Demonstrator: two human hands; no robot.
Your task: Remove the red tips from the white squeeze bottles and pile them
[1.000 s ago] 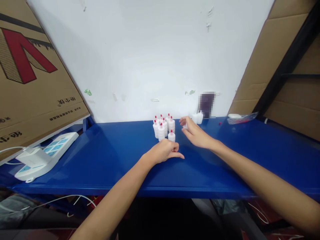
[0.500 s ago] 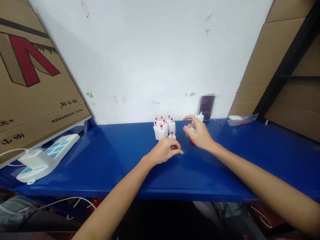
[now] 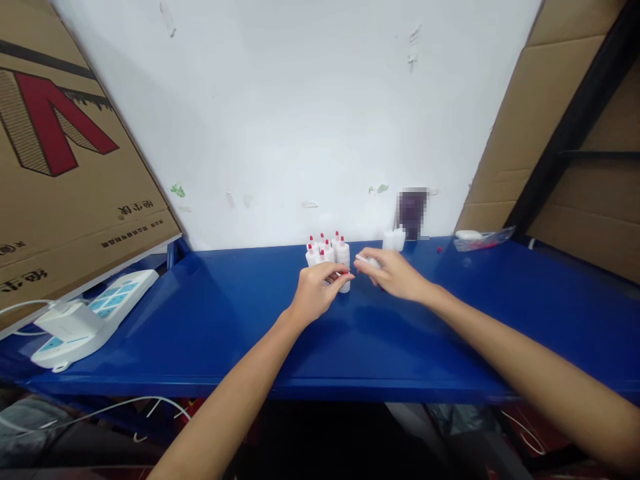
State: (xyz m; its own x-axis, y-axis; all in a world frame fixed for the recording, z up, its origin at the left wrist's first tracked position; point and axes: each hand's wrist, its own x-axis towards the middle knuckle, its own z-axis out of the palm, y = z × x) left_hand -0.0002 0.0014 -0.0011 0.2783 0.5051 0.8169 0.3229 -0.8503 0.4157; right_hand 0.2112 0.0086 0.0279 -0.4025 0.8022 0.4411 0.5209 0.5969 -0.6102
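Note:
Several small white bottles with red caps (image 3: 325, 251) stand in a cluster near the back of the blue shelf (image 3: 210, 320). My left hand (image 3: 316, 288) is raised just in front of them, fingers pinched on a tiny red cap. My right hand (image 3: 393, 273) is closed around a small white bottle (image 3: 369, 261), its nozzle pointing left toward my left fingertips. The two hands nearly meet. Two uncapped white bottles (image 3: 394, 239) stand farther back by the wall.
A white power strip with a plug (image 3: 85, 317) lies at the left end. Cardboard boxes (image 3: 60, 167) lean at left and right. A clear plastic bag (image 3: 483, 237) lies at back right. A blurred dark object (image 3: 413, 212) leans on the white wall.
My right hand picked a white bottle from the back and brought it left. My left hand lifted off the shelf with a red cap and moved up to meet it.

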